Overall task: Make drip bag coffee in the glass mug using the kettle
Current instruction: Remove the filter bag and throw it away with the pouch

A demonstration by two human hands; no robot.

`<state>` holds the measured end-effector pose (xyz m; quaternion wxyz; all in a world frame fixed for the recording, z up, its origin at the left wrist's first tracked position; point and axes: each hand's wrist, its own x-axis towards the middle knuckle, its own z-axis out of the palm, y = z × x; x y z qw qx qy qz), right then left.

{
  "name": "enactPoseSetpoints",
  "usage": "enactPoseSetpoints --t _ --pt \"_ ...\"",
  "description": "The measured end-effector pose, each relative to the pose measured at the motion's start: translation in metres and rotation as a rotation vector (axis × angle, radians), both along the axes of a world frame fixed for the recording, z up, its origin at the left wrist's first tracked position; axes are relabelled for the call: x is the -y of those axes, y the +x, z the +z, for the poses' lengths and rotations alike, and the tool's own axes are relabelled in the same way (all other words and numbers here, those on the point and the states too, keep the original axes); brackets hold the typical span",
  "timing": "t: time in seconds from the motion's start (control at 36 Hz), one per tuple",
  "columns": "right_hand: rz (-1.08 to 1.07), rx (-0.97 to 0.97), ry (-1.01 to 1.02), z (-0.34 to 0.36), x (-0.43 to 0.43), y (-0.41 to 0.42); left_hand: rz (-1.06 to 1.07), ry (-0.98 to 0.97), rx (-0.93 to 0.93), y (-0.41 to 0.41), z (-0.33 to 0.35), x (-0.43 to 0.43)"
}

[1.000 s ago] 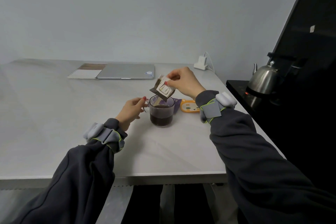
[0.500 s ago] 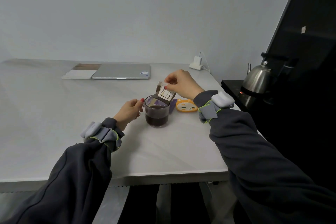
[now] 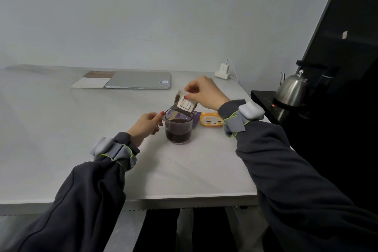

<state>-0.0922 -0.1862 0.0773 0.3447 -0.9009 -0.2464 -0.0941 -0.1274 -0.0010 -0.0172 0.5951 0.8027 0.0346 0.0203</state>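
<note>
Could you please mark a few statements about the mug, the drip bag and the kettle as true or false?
1. The glass mug holds dark coffee. True.
2. The right hand pinches the drip bag above the mug's rim. True.
3. The left hand is lifting the kettle. False: the left hand is at the mug's handle; the kettle sits on its dark base to the right, untouched.
4. The laptop at the back of the table is open. False: it lies closed and flat, beside a notebook.
5. An orange cat-faced item lies right of the mug. True.
</note>
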Motion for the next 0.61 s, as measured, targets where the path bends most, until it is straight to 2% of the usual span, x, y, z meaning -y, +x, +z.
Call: enactPoseSetpoints --t 0.17,0.31,0.47,0.61 --pt "-0.026 -0.047 0.002 -0.005 0.003 0.004 -0.018 -0.046 -0.021 0.000 0.002 -0.007" --pt "-0.023 -0.099 0.015 0.000 0.002 0.006 0.057 0.017 0.017 0.023 0.008 -0.016" --pt "0.003 -0.183 0.075 0.005 0.005 0.006 -0.105 0.391 0.035 0.070 0.018 -0.021" --pt "-0.002 -0.237 0.015 0.007 0.005 0.010 -0.300 0.739 0.008 0.106 0.025 -0.006"
